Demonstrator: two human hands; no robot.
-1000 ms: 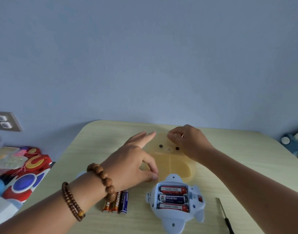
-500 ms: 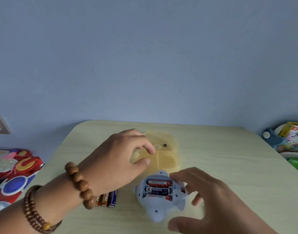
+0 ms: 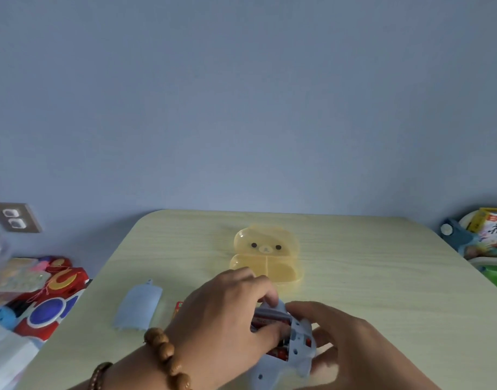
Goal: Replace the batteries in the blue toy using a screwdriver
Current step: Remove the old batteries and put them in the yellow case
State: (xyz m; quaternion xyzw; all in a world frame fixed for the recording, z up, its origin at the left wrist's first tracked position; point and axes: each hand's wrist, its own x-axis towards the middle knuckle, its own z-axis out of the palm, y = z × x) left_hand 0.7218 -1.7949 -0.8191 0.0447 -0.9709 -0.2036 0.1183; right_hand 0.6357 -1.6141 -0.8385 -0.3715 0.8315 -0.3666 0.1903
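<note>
1. At the near edge of the tabletop (image 3: 368, 277), left hand (image 3: 227, 313) has fingers curled into the open battery bay of the blue toy (image 3: 292, 344), apparently pinching a battery; blur hides the actual contact.
2. Right hand (image 3: 351, 344) clasps the toy's right side, tilting it up.
3. Batteries (image 3: 270, 319) lie crosswise, long axis left-right, directly under the left fingertips; left hand is nearer.
4. Blue cover (image 3: 139, 305) lies flat to the left, well apart.
5. Yellow bear box (image 3: 265, 256) beyond, untouched.
6. Screwdriver not visible.
</note>
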